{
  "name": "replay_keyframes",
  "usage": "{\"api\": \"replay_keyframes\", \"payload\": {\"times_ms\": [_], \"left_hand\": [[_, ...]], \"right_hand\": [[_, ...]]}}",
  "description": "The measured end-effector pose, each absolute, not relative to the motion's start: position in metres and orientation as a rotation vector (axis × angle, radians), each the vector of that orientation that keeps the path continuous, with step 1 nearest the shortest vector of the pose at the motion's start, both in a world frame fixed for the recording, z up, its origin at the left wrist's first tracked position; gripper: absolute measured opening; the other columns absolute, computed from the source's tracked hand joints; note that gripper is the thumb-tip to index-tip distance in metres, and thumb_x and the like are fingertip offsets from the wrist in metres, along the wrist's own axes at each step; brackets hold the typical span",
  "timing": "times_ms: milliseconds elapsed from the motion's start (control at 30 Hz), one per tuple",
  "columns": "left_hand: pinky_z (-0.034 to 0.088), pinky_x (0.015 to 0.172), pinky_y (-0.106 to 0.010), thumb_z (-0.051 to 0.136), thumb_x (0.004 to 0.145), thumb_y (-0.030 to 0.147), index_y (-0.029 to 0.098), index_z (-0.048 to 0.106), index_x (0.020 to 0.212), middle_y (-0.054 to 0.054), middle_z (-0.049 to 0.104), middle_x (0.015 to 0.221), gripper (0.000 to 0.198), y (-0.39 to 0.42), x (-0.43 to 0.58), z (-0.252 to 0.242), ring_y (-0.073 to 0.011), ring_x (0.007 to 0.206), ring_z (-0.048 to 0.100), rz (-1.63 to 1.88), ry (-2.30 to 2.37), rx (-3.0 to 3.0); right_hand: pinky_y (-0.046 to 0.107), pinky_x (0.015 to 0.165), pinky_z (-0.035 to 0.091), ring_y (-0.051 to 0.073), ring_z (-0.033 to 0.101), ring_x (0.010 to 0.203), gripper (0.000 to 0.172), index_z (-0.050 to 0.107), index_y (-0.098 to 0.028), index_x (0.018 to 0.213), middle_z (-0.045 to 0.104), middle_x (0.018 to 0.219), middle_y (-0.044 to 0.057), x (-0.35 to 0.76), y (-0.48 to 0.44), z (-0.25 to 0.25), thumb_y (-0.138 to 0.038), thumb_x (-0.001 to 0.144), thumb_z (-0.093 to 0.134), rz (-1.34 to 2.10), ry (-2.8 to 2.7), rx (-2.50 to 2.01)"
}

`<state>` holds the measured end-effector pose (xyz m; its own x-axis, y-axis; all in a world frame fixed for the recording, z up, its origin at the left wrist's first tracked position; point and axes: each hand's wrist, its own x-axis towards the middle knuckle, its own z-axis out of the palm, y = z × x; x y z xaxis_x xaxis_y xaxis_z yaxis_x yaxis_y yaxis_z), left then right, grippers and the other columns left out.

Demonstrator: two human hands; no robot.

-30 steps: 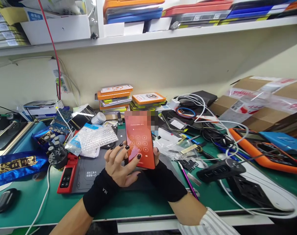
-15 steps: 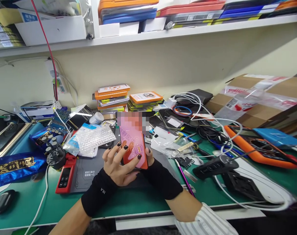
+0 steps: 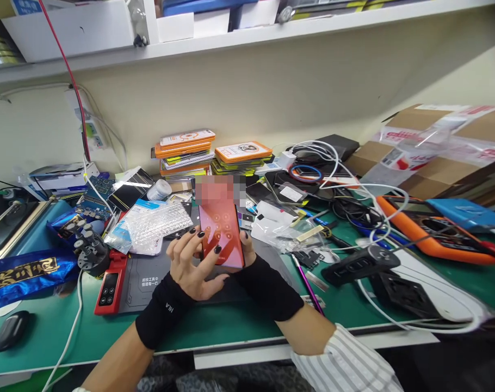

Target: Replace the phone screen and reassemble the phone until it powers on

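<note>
A smartphone [image 3: 222, 211] with a lit reddish-pink screen is held tilted over the dark grey work mat [image 3: 143, 294]. Round keypad-like buttons show on its display; the upper part is blurred out. My right hand [image 3: 247, 249] grips the phone from behind and along its right edge, most of its fingers hidden. In front of the phone's lower left is my left hand [image 3: 192, 267], fingers spread, with a fingertip at the screen. Whether that fingertip touches the glass I cannot tell. Both wrists wear black sleeves.
Left stand a red device with buttons [image 3: 111, 286], a dark grey holder [image 3: 90, 250] and a black mouse [image 3: 11, 330]. Bubble wrap [image 3: 160, 226] lies behind my left hand. To the right are a purple pen-like tool [image 3: 308, 286], a black clamp [image 3: 359, 265], cables and an orange meter [image 3: 435, 228].
The phone's screen has switched from a pink page with app-like icons to a reddish one with round buttons. My left hand's fingers have shifted slightly on the display. The view has tilted down.
</note>
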<state>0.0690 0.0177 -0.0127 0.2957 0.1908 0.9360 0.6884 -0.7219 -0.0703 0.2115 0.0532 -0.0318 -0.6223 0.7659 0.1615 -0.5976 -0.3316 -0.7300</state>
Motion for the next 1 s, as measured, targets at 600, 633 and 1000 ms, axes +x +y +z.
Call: {"api": "replay_keyframes", "payload": {"times_ms": [600,633,1000], "left_hand": [[0.049,0.086,-0.038,0.076,0.073,0.021,0.024,0.065,0.086,-0.006,0.056,0.107,0.018,0.012,0.068,0.009,-0.0223,0.103,0.051,-1.516,-0.865,-2.047],[0.049,0.085,-0.038,0.076,0.073,0.02,0.024,0.065,0.086,-0.006,0.056,0.107,0.017,0.012,0.067,0.009,-0.0223,0.103,0.051,-1.515,-0.863,-2.058],[0.05,0.084,-0.041,0.071,0.074,0.013,0.022,0.064,0.086,-0.008,0.055,0.111,0.016,0.015,0.067,0.005,-0.0238,0.103,0.053,-1.525,-0.869,-2.102]], "right_hand": [[0.045,0.1,0.047,0.027,0.066,0.106,0.054,0.07,-0.018,0.1,0.073,0.107,0.01,0.189,0.035,-0.014,-0.06,0.066,0.072,1.957,-0.576,-0.28],[0.045,0.1,0.047,0.027,0.066,0.105,0.053,0.07,-0.018,0.099,0.073,0.106,0.01,0.189,0.034,-0.013,-0.059,0.065,0.074,1.958,-0.56,-0.287],[0.041,0.097,0.051,0.024,0.068,0.102,0.045,0.068,-0.018,0.094,0.075,0.101,0.006,0.187,0.035,-0.01,-0.051,0.065,0.078,1.948,-0.445,-0.309]]}}
